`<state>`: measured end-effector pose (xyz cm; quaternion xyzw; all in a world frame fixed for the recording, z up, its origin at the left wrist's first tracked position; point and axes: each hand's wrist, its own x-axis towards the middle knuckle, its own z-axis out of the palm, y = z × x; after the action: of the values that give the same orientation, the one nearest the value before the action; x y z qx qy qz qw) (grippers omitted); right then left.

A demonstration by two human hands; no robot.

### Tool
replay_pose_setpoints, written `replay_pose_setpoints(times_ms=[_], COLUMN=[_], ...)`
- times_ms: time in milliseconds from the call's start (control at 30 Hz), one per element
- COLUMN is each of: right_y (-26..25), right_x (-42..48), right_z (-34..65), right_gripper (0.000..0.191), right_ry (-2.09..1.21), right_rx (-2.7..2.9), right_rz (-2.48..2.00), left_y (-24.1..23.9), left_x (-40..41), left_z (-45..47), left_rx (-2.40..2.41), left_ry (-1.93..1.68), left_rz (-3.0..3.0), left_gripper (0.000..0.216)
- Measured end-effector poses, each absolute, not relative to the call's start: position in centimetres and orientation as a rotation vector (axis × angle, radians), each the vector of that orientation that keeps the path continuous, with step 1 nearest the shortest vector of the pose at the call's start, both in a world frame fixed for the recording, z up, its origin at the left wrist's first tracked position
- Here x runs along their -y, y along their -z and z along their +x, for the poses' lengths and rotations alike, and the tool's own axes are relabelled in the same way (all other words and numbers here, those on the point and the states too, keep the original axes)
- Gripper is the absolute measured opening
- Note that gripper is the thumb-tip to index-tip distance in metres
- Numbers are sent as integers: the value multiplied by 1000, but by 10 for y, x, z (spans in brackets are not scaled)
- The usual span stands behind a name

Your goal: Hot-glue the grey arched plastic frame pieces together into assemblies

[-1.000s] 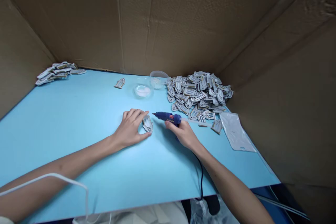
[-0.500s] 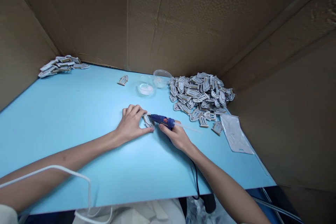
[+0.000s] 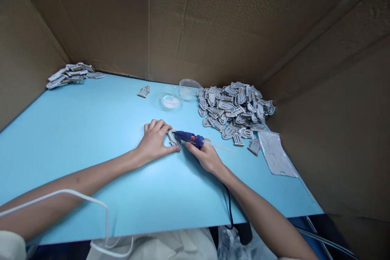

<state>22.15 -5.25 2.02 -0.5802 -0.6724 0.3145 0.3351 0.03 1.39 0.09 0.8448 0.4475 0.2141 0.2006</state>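
1 pc (image 3: 173, 138) at L hand (image 3: 154, 143), R hand (image 3: 204, 156) w/ glue gun (image 3: 187, 137), pile (image 3: 234, 109) beyond

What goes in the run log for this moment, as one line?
left hand: holding grey arch-shaped piece on blue tabletop | right hand: holding blue hot glue gun | nozzle: at piece

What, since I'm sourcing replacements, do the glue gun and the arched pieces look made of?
The hot glue gun looks like glossy blue moulded plastic, its shell smooth. The arched pieces seem matte grey-coated board or wood, tan at cut edges; the core is unclear.
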Motion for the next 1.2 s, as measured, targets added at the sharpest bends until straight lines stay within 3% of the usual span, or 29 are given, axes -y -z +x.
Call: replay_pose_setpoints(times_ms=[1200], right_y=[-19], right_x=[52], right_z=[222], right_gripper=[38], right_ry=[-860], right_rx=[1740], right_rz=[-1525], left_y=[-4], left_x=[-14], left_z=[3], left_rx=[-1299], left_ry=[-540], left_rz=[2331], left_gripper=[67])
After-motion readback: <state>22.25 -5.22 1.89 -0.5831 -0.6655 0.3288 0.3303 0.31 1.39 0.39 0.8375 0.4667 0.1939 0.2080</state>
